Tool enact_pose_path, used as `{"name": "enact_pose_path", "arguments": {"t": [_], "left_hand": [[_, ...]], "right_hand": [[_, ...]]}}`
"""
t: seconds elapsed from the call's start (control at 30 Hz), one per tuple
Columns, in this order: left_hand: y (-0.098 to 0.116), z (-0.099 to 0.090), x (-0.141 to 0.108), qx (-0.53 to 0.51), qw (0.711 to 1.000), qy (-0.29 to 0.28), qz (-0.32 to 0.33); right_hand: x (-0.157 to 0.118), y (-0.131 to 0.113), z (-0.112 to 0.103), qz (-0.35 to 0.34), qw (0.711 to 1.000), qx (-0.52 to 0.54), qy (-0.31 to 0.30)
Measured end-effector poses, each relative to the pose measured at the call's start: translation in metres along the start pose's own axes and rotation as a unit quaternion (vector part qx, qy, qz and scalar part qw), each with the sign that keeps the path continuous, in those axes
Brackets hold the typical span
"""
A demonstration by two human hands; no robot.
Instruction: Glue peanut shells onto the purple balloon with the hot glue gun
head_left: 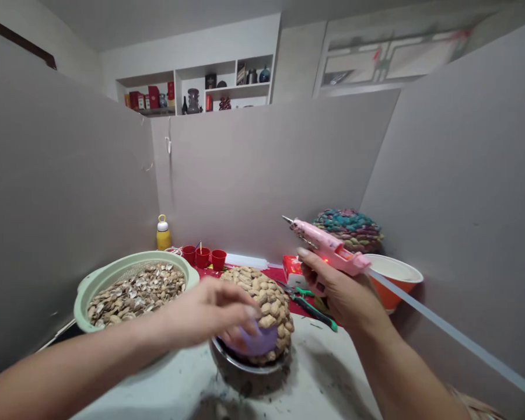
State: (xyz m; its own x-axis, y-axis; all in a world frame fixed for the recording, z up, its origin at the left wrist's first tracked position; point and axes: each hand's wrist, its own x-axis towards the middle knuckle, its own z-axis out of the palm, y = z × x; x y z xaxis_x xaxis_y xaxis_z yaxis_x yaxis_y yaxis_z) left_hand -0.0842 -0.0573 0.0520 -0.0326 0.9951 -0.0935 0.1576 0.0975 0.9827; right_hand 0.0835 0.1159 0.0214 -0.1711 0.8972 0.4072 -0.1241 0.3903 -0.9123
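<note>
A ball covered in tan shells (269,297) rests in a metal bowl (249,367), with a bare purple patch (256,343) on its near side. My left hand (221,315) is over the ball's left front, blurred, its fingers bent together near a small brown piece; whether it grips that piece is unclear. Raised at the right, my right hand (332,286) is wrapped round a pink glue gun (328,245), its nozzle pointing up and left. A long translucent glue stick (446,332) runs out of the gun's back.
A green colander (85,303) of shells stands at the left. Behind are red cups (219,259), a yellow bottle (163,236) and a red-white box (293,268). Green-handled pliers (317,312), an orange bowl (387,291) and a colourful woven ball (347,227) are at the right.
</note>
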Motion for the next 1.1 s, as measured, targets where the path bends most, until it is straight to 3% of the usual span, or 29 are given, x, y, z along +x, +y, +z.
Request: {"name": "enact_pose_path", "arguments": {"t": [0.07, 0.13, 0.27, 0.37, 0.5, 0.73, 0.93, 1.1], "left_hand": [[0.0, -0.047, -0.003, 0.098, 0.988, 0.113, 0.034], [-0.004, -0.096, 0.0, 0.194, 0.956, 0.216, 0.026], [-0.029, -0.182, 0.013, 0.301, 0.91, 0.282, -0.049], [-0.053, -0.219, 0.02, 0.388, 0.869, 0.284, -0.115], [-0.075, -0.238, 0.027, 0.47, 0.834, 0.24, -0.159], [-0.086, -0.243, 0.042, 0.546, 0.805, 0.141, -0.185], [-0.09, -0.247, 0.043, 0.556, 0.796, 0.136, -0.196], [-0.091, -0.247, 0.04, 0.523, 0.815, 0.173, -0.18]], "right_hand": [[-0.006, 0.002, -0.001, 0.048, 0.997, 0.051, -0.027], [-0.013, 0.006, -0.004, 0.086, 0.991, 0.097, -0.04], [-0.031, 0.021, -0.01, 0.125, 0.981, 0.124, -0.076], [-0.038, 0.033, -0.013, 0.12, 0.979, 0.128, -0.107], [-0.038, 0.041, -0.016, 0.12, 0.977, 0.131, -0.116], [-0.039, 0.044, -0.023, 0.071, 0.984, 0.103, -0.124], [-0.043, 0.047, -0.024, 0.095, 0.988, 0.079, -0.089], [-0.045, 0.048, -0.024, 0.085, 0.989, 0.082, -0.086]]}}
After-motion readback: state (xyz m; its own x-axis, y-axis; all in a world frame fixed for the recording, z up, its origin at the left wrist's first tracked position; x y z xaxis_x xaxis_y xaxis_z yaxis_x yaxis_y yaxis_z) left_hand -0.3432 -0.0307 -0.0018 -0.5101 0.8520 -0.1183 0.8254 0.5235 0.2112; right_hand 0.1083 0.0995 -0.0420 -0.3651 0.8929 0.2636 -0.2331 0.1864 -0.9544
